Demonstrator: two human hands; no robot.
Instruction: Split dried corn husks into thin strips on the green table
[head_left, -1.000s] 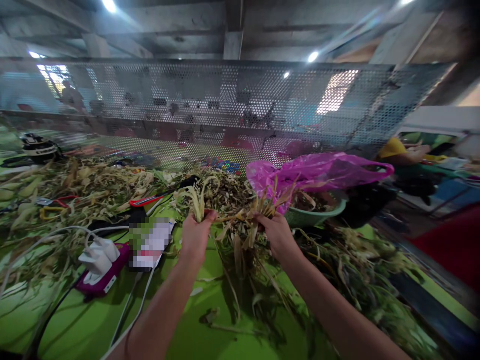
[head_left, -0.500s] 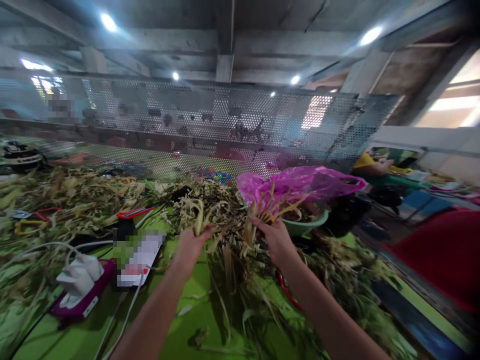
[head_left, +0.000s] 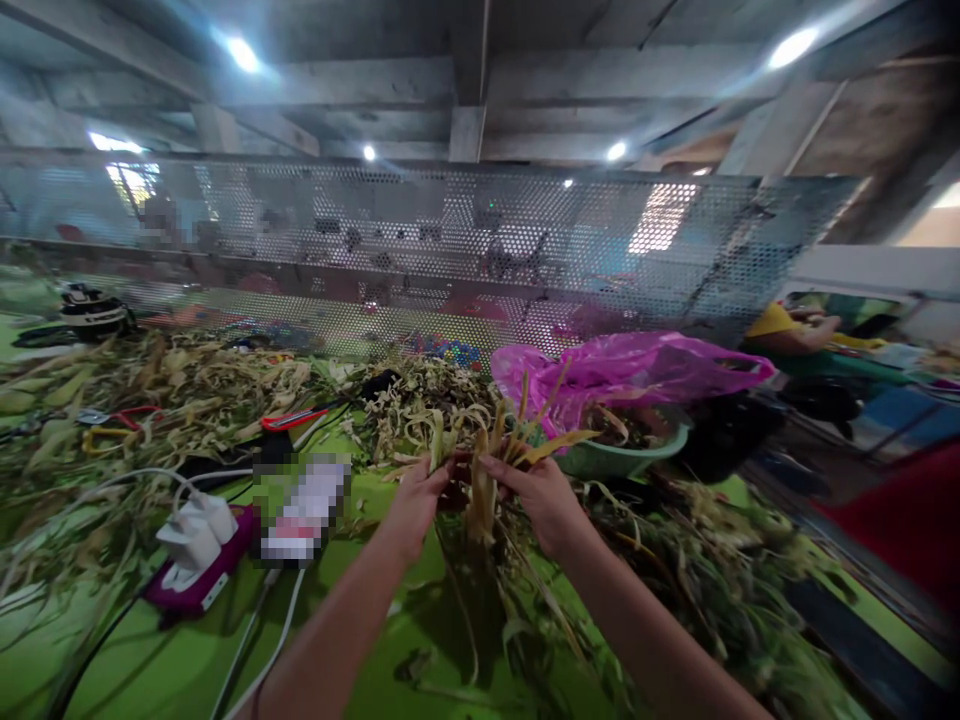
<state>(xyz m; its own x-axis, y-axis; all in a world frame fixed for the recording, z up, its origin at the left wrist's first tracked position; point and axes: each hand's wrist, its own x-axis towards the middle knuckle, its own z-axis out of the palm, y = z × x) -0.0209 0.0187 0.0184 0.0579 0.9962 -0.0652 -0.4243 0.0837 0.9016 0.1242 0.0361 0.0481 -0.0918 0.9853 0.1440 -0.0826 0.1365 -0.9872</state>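
Note:
My right hand [head_left: 541, 498] is closed around a bundle of dried plant stalks [head_left: 484, 500], whose yellowed ends fan upward while long leaves trail down over the green tabletop [head_left: 427, 620]. Close beside it on the left, my left hand [head_left: 420, 495] pinches a pale green dried stalk [head_left: 436, 445]. The fingertips of both hands nearly meet at the bundle. Behind the hands lies a heap of curled dry leaves [head_left: 420, 400]. A light green basin [head_left: 622, 458] with plant scraps in it stands beyond my right hand, a pink plastic bag [head_left: 622, 370] lying over its back edge.
At the left are a phone [head_left: 307, 505] on a cable, a purple power strip [head_left: 202, 590] with white plugs, and a red-handled cutter [head_left: 296, 416]. Dried leaves [head_left: 202, 390] cover the left side. A perforated metal screen [head_left: 420, 260] closes the back. Another person's arm [head_left: 814, 328] shows far right.
My left hand has moved right with its stalk, up to the bundle in my right hand. The whole view has shifted slightly, so surroundings appear farther right.

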